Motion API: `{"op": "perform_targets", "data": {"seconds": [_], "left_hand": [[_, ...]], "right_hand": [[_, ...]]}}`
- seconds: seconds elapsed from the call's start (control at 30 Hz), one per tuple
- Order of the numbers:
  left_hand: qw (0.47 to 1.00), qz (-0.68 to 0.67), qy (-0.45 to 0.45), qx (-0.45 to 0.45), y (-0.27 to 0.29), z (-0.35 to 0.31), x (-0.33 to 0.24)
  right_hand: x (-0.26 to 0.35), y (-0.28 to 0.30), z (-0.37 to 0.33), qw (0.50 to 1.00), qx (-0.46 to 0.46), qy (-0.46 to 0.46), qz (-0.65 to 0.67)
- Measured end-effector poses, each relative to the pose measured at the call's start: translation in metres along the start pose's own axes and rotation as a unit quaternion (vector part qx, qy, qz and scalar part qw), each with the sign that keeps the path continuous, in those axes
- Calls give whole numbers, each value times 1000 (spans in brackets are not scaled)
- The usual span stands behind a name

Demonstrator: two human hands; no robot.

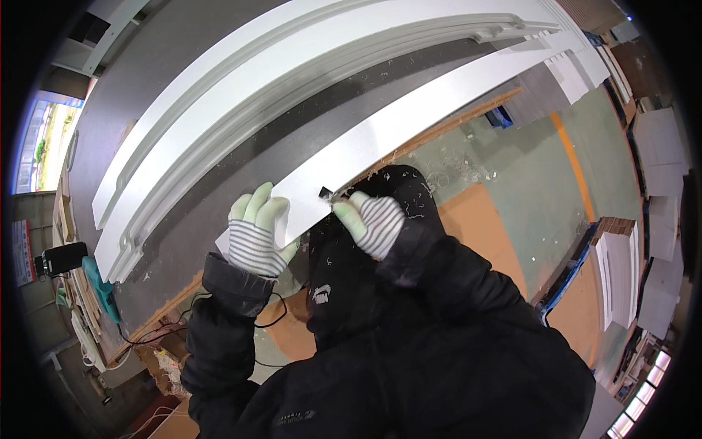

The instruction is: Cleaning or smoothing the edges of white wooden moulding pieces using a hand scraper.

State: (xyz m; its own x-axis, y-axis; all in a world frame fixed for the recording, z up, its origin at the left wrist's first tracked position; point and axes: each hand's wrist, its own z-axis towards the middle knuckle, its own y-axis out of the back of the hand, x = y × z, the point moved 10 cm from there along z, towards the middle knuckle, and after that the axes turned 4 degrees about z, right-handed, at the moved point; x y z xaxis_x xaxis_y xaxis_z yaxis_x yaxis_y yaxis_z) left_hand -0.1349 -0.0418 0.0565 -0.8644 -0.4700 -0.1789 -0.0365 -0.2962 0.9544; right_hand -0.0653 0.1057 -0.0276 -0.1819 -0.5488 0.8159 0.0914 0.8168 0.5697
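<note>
A long white panel [380, 135] with a smooth face lies along the near edge of the grey worktable [241, 172]. My left hand [256, 227], in a striped glove with pale green fingers, grips the panel near its left end. Beside a small dark square cutout [325, 193] at the panel's near edge, my right hand [373, 223], gloved alike, is closed with its fingertips pressed together. Something small and greyish shows at those fingertips, too small to make out. Pale curled shavings cling to my dark trousers just below the panel.
Long white molded profiles [292, 80] lie across the table beyond the panel. A teal tool [101, 289] with a black end and cable sits at the left edge. Shavings [457, 172] litter the green floor; stacked white profiles [618, 278] stand at the right.
</note>
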Motion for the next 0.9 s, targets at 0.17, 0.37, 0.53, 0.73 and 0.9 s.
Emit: {"op": "perform_targets", "data": {"seconds": [0.17,0.37,0.53,0.73,0.9], "left_hand": [[1000,-6,-1,-10,1,1,1],[1000,-6,3,8,-11,21,-9],[1000,-9,6,17,-15,31,-14],[987,-12,-46,157,-14,37,-1],[829,-382,322,250,-51,23,60]], "right_hand": [[0,11,11,986,164,-24,-6],[5,26,11,974,194,86,-80],[-2,48,17,995,71,17,70],[-25,48,-10,995,-7,-31,92],[-13,27,-21,987,-130,-38,87]]}}
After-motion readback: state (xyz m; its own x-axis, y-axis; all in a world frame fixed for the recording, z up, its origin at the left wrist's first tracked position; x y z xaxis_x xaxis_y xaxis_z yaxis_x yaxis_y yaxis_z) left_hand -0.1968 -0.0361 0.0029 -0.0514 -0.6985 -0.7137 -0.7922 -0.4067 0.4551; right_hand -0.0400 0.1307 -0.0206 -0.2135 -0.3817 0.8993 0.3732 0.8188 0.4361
